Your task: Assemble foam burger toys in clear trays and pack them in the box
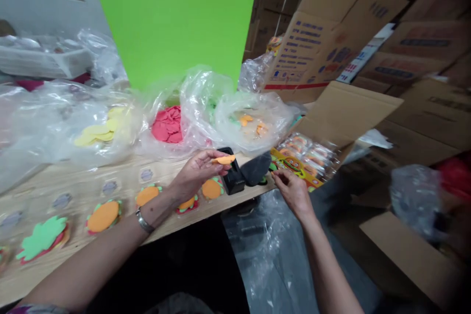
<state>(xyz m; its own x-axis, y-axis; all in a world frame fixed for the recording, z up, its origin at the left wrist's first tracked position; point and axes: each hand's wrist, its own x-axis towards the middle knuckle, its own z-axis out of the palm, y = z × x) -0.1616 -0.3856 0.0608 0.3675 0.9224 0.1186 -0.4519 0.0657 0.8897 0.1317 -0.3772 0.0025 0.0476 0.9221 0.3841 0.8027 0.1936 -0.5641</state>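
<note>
My left hand [198,174] pinches a flat orange piece shaped like a burger bun [225,159] above the table. Beneath it lies a layered toy burger [212,188] with an orange top and green edges, and more stand in a row to the left. One of them shows a green leaf-shaped piece [44,237] on top. My right hand [292,190] is at the table's right edge, thumb and fingers pressed together; whatever they hold is too small to make out. A black box-like object [232,179] and a dark rounded thing [256,169] sit between the hands.
Clear plastic bags along the back hold yellow pieces [99,130], red pieces [168,125] and orange pieces [253,125]. An open carton [346,113] at the right contains wrapped burger packs [309,154]. A green panel [176,19] rises behind; stacked cartons [423,54] fill the right side.
</note>
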